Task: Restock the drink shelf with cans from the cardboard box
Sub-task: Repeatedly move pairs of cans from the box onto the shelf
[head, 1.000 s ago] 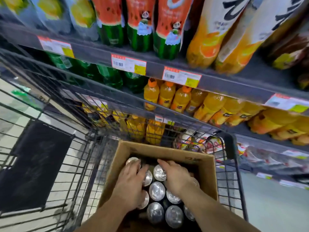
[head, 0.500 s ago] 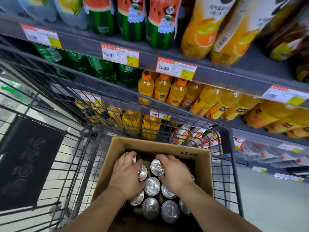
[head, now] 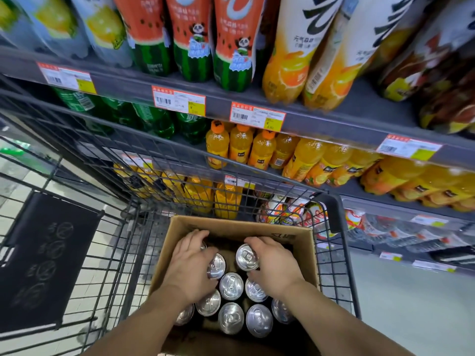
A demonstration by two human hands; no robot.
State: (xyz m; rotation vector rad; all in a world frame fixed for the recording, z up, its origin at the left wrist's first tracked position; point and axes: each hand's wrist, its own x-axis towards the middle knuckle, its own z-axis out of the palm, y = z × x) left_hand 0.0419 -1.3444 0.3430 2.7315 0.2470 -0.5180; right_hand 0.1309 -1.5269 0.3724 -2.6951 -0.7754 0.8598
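Down in the wire shopping cart sat the open cardboard box, and both of the person's bare hands were inside it among the silver-topped cans that stood upright, packed close together. The left hand lay over the cans at the box's left side, its fingers curled down around the rim of one can whose lid showed just beside the thumb; another can top peeked out under the fingertips near the far wall. The right hand was cupped around a single can near the far middle of the box, thumb and fingers wrapped on its side, the lid with its pull tab fully in view. That can stood a little higher than its neighbours. Beyond the cart rose the drink shelf with price tags along its edges: watermelon-print bottles and big orange soda bottles on the upper level, small orange juice bottles and green bottles on the level below. A dark panel hung on the cart's left side.
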